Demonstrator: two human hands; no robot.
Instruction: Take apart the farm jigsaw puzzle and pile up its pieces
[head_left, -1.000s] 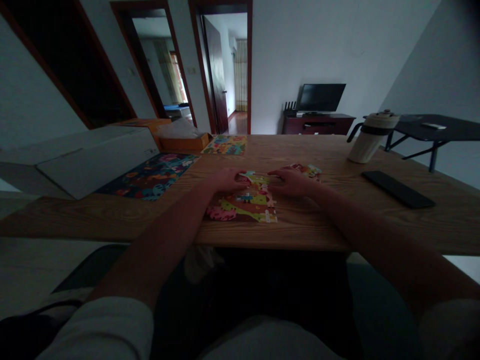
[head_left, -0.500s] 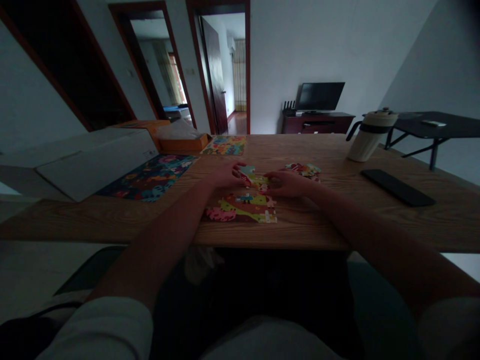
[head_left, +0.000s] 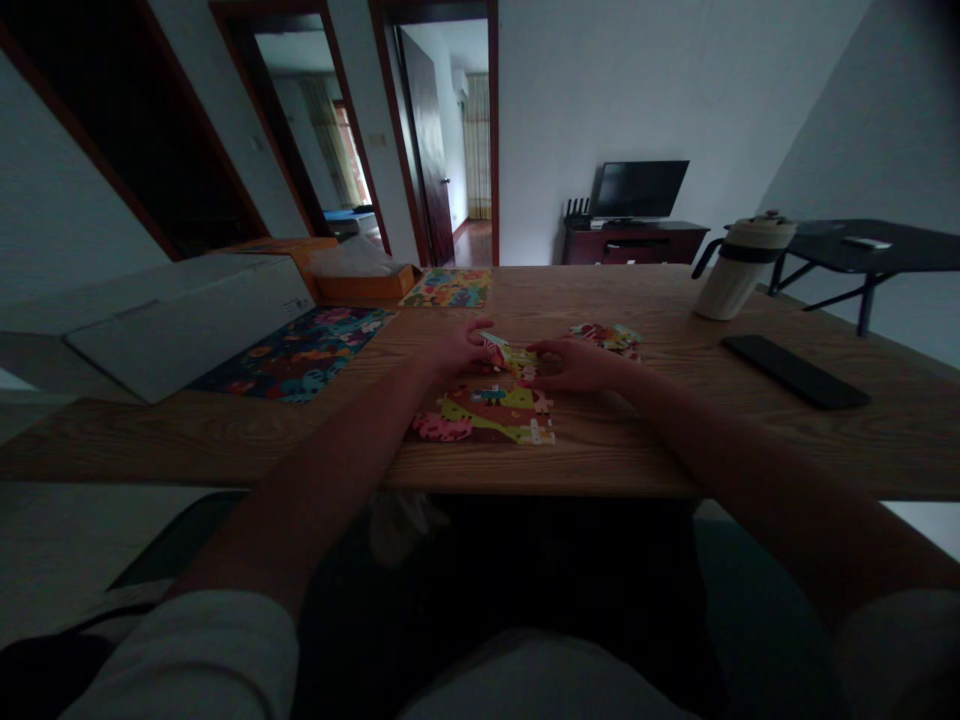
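Observation:
Between my two hands is a joined section of jigsaw puzzle [head_left: 517,357] in yellow-green, red and white, tilted at its left part. My left hand [head_left: 459,350] has its fingers closed on the section's left edge, thumb side partly hidden. At the right edge, my right hand [head_left: 576,366] pinches the section between thumb and fingers. Just nearer to me, a larger assembled puzzle part [head_left: 491,415] lies flat, with a pink bush and a brown and green ground. A pile of loose puzzle pieces [head_left: 606,338] lies beyond my right hand.
A dark blue picture sheet [head_left: 307,350] and a white box [head_left: 187,315] lie left. Behind them are an orange box [head_left: 367,287] with clear plastic and a colourful picture sheet [head_left: 450,288]. On the right stand a jug [head_left: 739,275] and a flat black object [head_left: 795,372].
The puzzle section between my hands has tipped, so its pale blue upper part shows much narrower. Both hands stay in nearly the same place, and the view has shifted slightly.

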